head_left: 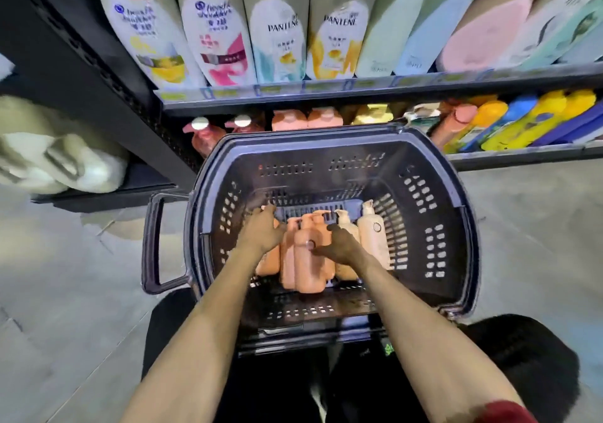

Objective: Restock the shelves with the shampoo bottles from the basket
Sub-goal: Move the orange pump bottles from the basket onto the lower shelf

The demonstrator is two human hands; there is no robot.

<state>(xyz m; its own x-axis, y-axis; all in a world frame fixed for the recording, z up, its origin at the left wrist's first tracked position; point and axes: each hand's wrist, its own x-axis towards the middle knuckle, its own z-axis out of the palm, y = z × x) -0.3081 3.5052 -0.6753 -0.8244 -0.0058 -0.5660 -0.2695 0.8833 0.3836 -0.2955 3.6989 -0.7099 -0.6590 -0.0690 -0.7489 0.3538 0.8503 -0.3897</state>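
Observation:
A dark plastic basket [456,226] stands on the floor in front of the shelves. On its bottom lie several peach-orange shampoo bottles [306,269] and two cream bottles [375,236] to their right. My left hand [261,231] reaches in and curls over the leftmost orange bottle [269,264]. Beside the cream bottles, my right hand [341,244] grips an orange bottle, its thumb lying across the middle one. On the lower shelf [522,158] behind the basket stand matching peach bottles [306,119].
The upper shelf [359,91] holds large white, green, blue and pink bottles [280,37]. The lower shelf also has red pump bottles [205,135] at left and yellow and blue bottles [509,122] at right. White packs [49,155] sit left. The basket's handle [151,243] sticks out left.

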